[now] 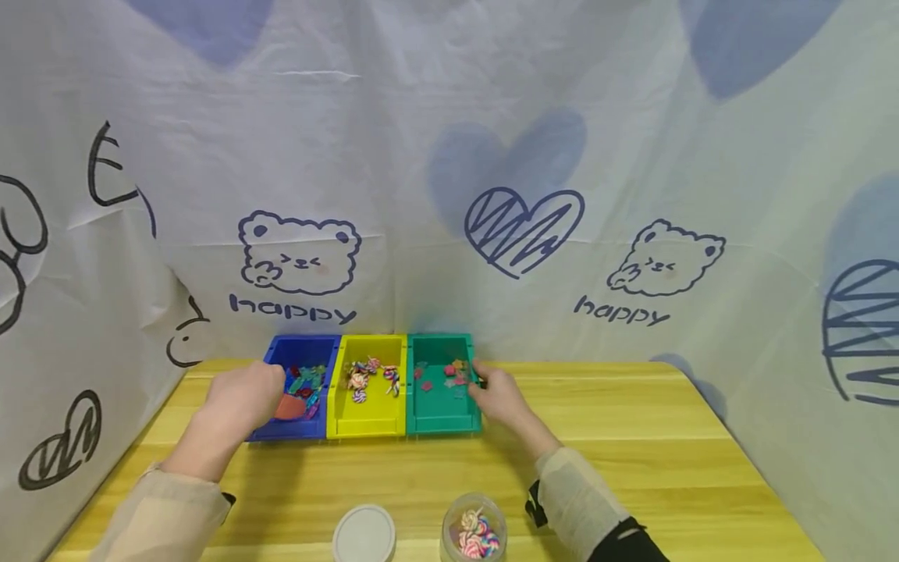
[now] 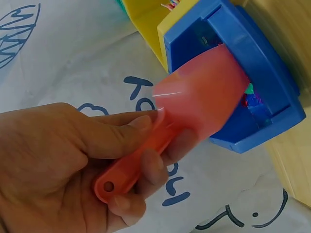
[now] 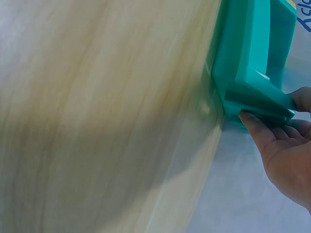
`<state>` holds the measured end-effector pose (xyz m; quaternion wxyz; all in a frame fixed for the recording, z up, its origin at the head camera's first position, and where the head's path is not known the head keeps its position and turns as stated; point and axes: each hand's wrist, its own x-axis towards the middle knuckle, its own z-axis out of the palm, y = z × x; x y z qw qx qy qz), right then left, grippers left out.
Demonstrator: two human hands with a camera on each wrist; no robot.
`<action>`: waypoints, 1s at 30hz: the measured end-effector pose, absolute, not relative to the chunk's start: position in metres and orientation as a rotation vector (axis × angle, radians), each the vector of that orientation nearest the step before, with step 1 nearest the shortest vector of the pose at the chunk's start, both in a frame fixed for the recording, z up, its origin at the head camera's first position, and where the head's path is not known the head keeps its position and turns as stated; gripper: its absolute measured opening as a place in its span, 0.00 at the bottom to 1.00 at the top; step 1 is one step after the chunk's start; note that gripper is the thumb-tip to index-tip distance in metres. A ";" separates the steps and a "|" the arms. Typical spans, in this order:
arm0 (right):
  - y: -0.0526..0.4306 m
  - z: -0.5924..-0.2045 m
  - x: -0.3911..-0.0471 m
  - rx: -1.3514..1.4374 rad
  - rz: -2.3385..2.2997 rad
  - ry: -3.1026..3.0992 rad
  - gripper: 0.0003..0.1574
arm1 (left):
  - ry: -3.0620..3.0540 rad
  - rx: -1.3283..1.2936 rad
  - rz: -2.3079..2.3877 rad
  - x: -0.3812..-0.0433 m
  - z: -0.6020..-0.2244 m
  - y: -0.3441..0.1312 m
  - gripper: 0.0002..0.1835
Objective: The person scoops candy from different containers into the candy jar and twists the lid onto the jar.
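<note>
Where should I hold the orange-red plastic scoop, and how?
Pinch the narrow handle, coming from its holed end, as the left hand does. That end points away from the blue plastic bin, while the wide blade reaches inside, so that's probably easiest.

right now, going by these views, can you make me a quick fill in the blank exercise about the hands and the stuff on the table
1. The left hand holds a scoop that reaches into a bin coloured ____.
2. The hand gripping the green bin is the ____ one.
3. The middle bin is coloured ____.
4. In the head view, the white lid lies to the ____ of the clear jar.

Missing words: blue; right; yellow; left
</note>
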<state>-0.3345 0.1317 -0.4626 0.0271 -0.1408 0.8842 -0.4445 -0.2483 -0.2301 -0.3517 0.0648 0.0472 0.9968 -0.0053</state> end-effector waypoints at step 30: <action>0.133 -0.464 -0.333 -0.407 -1.377 2.722 0.35 | 2.862 0.060 -0.008 -0.281 -0.367 -0.226 0.17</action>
